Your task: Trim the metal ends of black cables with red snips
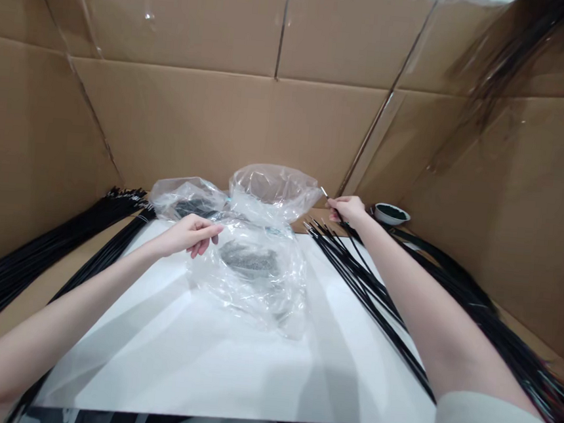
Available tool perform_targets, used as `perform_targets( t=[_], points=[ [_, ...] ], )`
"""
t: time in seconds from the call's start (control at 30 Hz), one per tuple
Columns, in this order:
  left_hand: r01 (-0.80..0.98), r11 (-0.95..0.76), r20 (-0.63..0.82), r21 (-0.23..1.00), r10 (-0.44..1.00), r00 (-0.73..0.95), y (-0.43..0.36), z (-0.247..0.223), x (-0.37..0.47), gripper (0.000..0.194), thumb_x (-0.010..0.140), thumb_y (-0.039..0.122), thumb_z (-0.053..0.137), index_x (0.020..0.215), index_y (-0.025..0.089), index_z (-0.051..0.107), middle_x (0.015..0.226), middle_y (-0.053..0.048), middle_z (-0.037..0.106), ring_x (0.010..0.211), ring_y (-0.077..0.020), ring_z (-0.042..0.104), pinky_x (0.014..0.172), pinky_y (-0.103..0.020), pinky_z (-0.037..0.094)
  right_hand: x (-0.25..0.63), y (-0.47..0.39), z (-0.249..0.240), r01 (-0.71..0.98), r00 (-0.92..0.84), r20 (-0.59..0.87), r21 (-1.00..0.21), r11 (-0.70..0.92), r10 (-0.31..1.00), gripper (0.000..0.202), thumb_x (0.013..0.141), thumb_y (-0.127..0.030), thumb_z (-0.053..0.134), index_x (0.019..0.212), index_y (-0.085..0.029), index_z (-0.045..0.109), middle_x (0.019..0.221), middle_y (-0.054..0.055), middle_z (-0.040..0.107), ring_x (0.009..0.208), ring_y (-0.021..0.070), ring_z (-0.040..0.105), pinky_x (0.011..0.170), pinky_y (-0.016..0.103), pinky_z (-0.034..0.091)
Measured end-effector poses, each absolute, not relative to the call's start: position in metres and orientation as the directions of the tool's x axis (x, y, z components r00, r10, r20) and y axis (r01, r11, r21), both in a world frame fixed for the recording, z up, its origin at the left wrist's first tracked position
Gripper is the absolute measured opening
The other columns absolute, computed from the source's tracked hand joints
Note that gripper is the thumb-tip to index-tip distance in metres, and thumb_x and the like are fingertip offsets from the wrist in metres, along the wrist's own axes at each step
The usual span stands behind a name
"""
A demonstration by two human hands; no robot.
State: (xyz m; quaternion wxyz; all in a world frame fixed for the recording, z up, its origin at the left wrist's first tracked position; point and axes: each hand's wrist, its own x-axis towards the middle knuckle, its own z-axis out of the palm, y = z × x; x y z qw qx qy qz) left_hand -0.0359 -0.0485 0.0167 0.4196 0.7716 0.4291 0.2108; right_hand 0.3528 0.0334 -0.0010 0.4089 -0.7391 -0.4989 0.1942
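My right hand (347,209) pinches a thin black cable (352,241) near its end, and the cable's bright tip (324,192) points up to the left. Below it, several more black cables (355,274) fan out across the right side of the white board. My left hand (193,235) hovers by the left edge of a clear plastic bag (255,295), thumb and fingers pressed together; anything small between them cannot be made out. Inside the bag lies a heap of tiny grey pieces (249,260). Another clear bag (189,197) with dark contents sits behind my left hand.
A puffed-up clear bag (275,188) stands at the back. Near the right wall rests a white bowl (391,214) with dark green contents. Thick cable bundles line the left (47,243) and right (490,315). Cardboard walls (221,120) enclose the white board (199,369).
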Motion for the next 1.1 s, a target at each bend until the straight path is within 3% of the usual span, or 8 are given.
perform_targets(
  t=[0.2, 0.37, 0.47, 0.57, 0.7, 0.9, 1.1],
  points=[
    [0.504, -0.294, -0.026, 0.812, 0.845, 0.534, -0.048, 0.016, -0.04, 0.037, 0.084, 0.047, 0.048, 0.073, 0.012, 0.056, 0.05, 0.001, 0.055, 0.039, -0.0062, 0.048, 0.039, -0.016, 0.032, 0.377, 0.034, -0.021, 0.691, 0.436, 0.15, -0.687, -0.224, 0.887, 0.021, 0.072, -0.027, 0.066, 0.084, -0.01, 0.068, 0.073, 0.012, 0.068, 0.069, 0.0207, 0.065, 0.066, 0.03, 0.051],
    [0.461, -0.321, 0.037, 0.828, 0.85, 0.526, -0.042, 0.01, -0.047, 0.036, 0.086, 0.046, 0.044, 0.078, 0.013, 0.056, 0.054, 0.0, 0.057, 0.044, -0.0075, 0.051, 0.043, -0.017, 0.038, 0.402, 0.002, -0.02, 0.763, 0.338, 0.134, -0.619, -0.188, 0.932, 0.03, 0.078, -0.033, 0.059, 0.096, -0.01, 0.066, 0.079, 0.011, 0.068, 0.065, 0.0165, 0.063, 0.06, 0.025, 0.05],
    [0.477, -0.328, 0.023, 0.815, 0.842, 0.539, -0.041, 0.008, -0.047, 0.035, 0.086, 0.046, 0.045, 0.077, 0.013, 0.056, 0.054, 0.0, 0.056, 0.044, -0.0076, 0.049, 0.043, -0.018, 0.038, 0.404, -0.023, -0.033, 0.806, 0.242, 0.069, -0.57, -0.161, 0.968, 0.03, 0.073, -0.037, 0.065, 0.09, -0.013, 0.068, 0.076, 0.007, 0.068, 0.061, 0.0137, 0.061, 0.057, 0.022, 0.047],
    [0.494, -0.34, 0.014, 0.8, 0.834, 0.552, -0.044, 0.008, -0.045, 0.033, 0.085, 0.045, 0.047, 0.078, 0.014, 0.057, 0.055, 0.001, 0.056, 0.045, -0.0075, 0.049, 0.045, -0.018, 0.038, 0.399, -0.038, -0.056, 0.849, 0.199, 0.035, -0.506, -0.154, 0.979, 0.023, 0.061, -0.028, 0.073, 0.079, -0.014, 0.069, 0.071, 0.004, 0.066, 0.065, 0.0143, 0.06, 0.061, 0.021, 0.045],
    [0.503, -0.345, -0.012, 0.792, 0.815, 0.579, -0.047, 0.007, -0.045, 0.032, 0.085, 0.044, 0.047, 0.08, 0.015, 0.057, 0.055, 0.001, 0.056, 0.047, -0.0075, 0.049, 0.046, -0.017, 0.037, 0.401, -0.047, -0.078, 0.875, 0.235, 0.076, -0.451, -0.177, 0.969, 0.031, 0.052, -0.011, 0.074, 0.082, -0.015, 0.067, 0.085, 0.005, 0.066, 0.081, 0.0178, 0.059, 0.068, 0.021, 0.042],
    [0.512, -0.34, -0.037, 0.788, 0.805, 0.592, -0.049, 0.005, -0.049, 0.029, 0.085, 0.041, 0.047, 0.076, 0.015, 0.055, 0.055, 0.004, 0.055, 0.048, -0.0064, 0.048, 0.048, -0.017, 0.036, 0.42, -0.063, -0.083, 0.821, 0.31, 0.008, -0.506, -0.264, 0.951, 0.02, 0.052, -0.012, 0.074, 0.07, -0.014, 0.066, 0.066, 0.003, 0.064, 0.065, 0.0143, 0.058, 0.062, 0.022, 0.042],
    [0.544, -0.321, -0.064, 0.775, 0.817, 0.573, -0.049, 0.006, -0.046, 0.029, 0.085, 0.041, 0.046, 0.075, 0.015, 0.054, 0.056, 0.004, 0.054, 0.049, -0.0068, 0.047, 0.05, -0.018, 0.036, 0.433, -0.076, -0.061, 0.639, 0.421, -0.037, -0.697, -0.326, 0.906, 0.011, 0.06, -0.015, 0.074, 0.065, -0.011, 0.065, 0.046, 0.0, 0.057, 0.04, 0.0094, 0.052, 0.046, 0.02, 0.044]
  ],
)
